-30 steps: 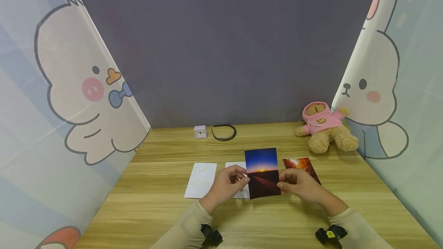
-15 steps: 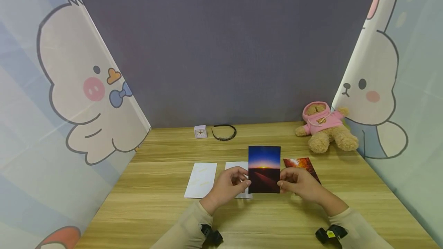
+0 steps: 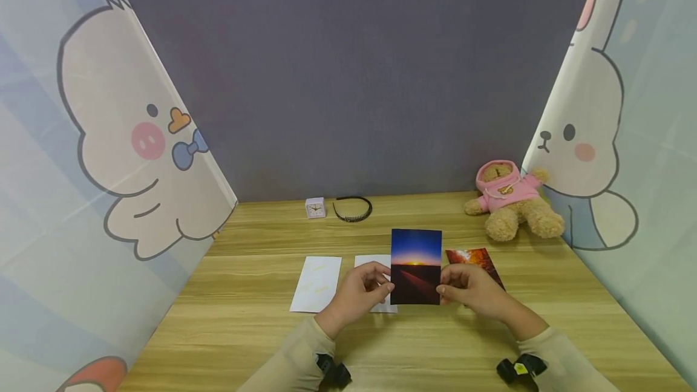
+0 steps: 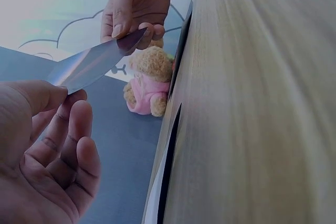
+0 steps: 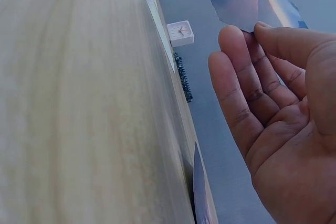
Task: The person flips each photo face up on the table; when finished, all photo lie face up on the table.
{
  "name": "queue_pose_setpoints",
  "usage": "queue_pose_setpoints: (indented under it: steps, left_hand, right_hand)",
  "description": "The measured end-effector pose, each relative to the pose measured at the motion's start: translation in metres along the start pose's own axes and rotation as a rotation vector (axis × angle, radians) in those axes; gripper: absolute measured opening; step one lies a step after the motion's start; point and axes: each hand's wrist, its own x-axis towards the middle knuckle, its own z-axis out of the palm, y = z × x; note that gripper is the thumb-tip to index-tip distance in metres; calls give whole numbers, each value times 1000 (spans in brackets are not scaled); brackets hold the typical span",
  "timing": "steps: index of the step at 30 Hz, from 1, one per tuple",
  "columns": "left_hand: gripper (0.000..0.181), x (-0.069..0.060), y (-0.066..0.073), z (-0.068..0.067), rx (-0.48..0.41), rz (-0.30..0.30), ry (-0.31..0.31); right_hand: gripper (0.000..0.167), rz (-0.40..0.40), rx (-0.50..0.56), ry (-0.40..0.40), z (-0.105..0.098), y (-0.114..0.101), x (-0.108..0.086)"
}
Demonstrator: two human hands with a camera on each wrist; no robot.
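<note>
A photo print of a sunset (image 3: 416,266) is held up above the table, its picture facing the head camera. My left hand (image 3: 360,291) pinches its lower left edge between thumb and fingers, and my right hand (image 3: 472,290) pinches the lower right edge. In the left wrist view the print (image 4: 94,66) bows slightly between both hands. Behind my left hand lies a white sheet (image 3: 373,260), partly hidden. Another white sheet (image 3: 316,283) with faint yellowish strips lies further left. A red autumn photo (image 3: 479,259) lies partly covered by my right hand.
At the back of the wooden table (image 3: 261,343) stand a small pale clock (image 3: 315,208) and a black toothed headband (image 3: 354,209). A teddy bear (image 3: 514,198) in a pink hoodie lies at the back right. Printed cloths hang on both sides, with a dark one behind.
The sunset photo has straightened from a slight tilt and moved a little up and to the right. Over the last half second almost nothing differs. Both hands keep their pinch.
</note>
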Motion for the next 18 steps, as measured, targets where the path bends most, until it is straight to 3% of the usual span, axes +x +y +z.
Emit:
queue_pose_setpoints:
  steps: [5, 11, 18]
  left_hand:
    - [28, 1, 0, 0, 0, 14, 18]
    - [40, 3, 1, 2, 34, 38, 60]
    - [54, 5, 7, 5, 31, 20, 75]
  right_hand:
    - [3, -7, 23, 3, 0, 0, 0]
    - [16, 5, 118, 3, 1, 0, 1]
    - [22, 32, 143, 33, 2, -2, 1]
